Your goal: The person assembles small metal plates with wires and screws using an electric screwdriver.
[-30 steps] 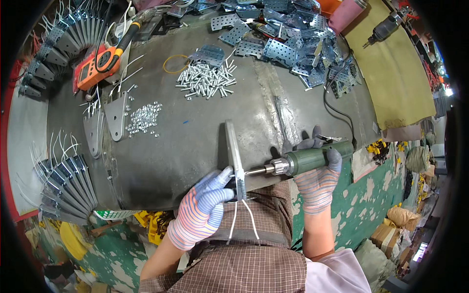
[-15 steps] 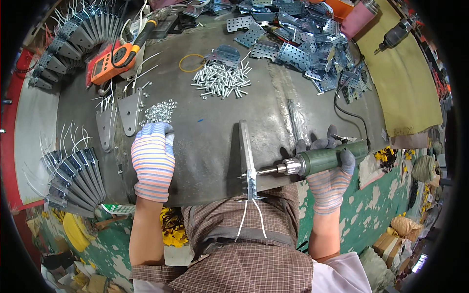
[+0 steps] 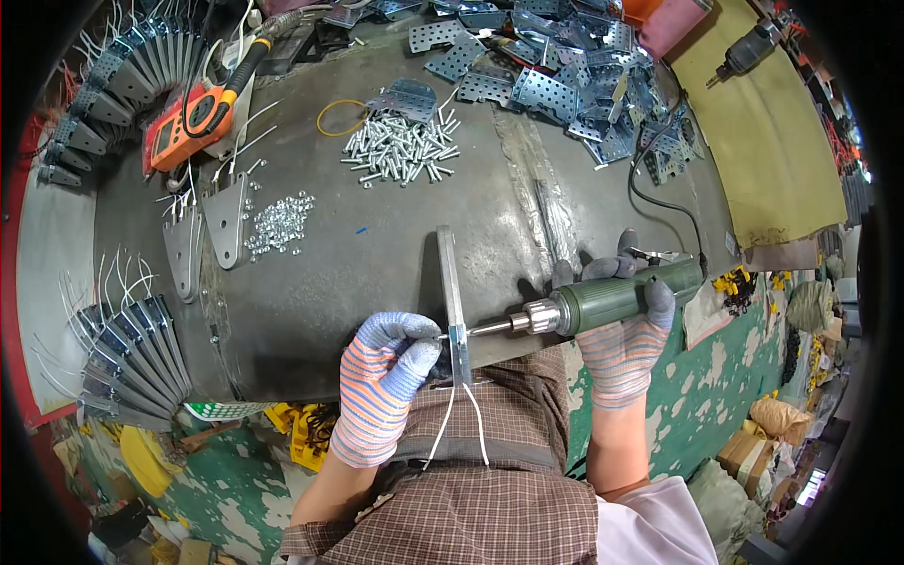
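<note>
Wearing a striped glove, my left hand (image 3: 381, 386) pinches a small metal nut, mostly hidden by the fingertips, at the screw end on the left side of a flat grey metal bracket (image 3: 452, 282). The bracket stands on edge by the table's front, with two white wires (image 3: 476, 419) hanging from it over my lap. My right hand (image 3: 626, 344), gloved too, is wrapped round a green electric screwdriver (image 3: 612, 299) lying level. Its bit meets the bracket's right side. A heap of small nuts (image 3: 280, 226) and a pile of screws (image 3: 403, 146) lie farther back on the table.
Perforated metal plates (image 3: 546, 94) are heaped at the back right. An orange clamp meter (image 3: 179, 132) lies back left, near two grey brackets (image 3: 226, 226). Rows of wired brackets (image 3: 137, 363) fan along the left. The screwdriver's black cable (image 3: 664, 205) runs back across the table.
My left hand has left the nut heap and come right and nearer, to the screw end at the bracket. The right hand keeps the screwdriver against the bracket. The whole view has shifted slightly.
</note>
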Demonstrator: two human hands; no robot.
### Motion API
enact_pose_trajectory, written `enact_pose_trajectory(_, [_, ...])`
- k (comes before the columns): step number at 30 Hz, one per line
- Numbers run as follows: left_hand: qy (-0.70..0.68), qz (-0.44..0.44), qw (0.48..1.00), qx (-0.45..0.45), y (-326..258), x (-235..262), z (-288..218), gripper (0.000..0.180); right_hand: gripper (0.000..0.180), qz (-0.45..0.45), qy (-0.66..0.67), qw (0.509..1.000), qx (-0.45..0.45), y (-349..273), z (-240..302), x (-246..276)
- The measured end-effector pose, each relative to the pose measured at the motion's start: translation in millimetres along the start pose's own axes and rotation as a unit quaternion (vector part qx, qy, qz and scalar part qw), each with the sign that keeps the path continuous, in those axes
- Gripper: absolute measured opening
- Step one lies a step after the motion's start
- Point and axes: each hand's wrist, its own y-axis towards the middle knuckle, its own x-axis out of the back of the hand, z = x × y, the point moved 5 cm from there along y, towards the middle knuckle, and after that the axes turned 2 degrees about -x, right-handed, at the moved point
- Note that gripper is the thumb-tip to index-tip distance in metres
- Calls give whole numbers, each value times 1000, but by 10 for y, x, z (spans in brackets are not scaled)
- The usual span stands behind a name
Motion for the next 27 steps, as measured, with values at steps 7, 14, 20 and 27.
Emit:
enact_pose_trajectory(7, [16,7,999,-29,6,-33,-54,17,48,-2,-12,1000,25,-18,21,18])
enact_pose_trajectory(14, [19,4,999,-29,-10,-90,-76,16,47,4,-8,1000,29,-35,18,16])
enact_pose_trajectory(20, [209,-90,965,-133,-172,-173,-158,14,49,10,-14,999,28,-29,4,-1])
enact_pose_trajectory(27, [291,-94,932,-194,-146,-241,-179,11,53,66,-52,996,44,-3,18,-99])
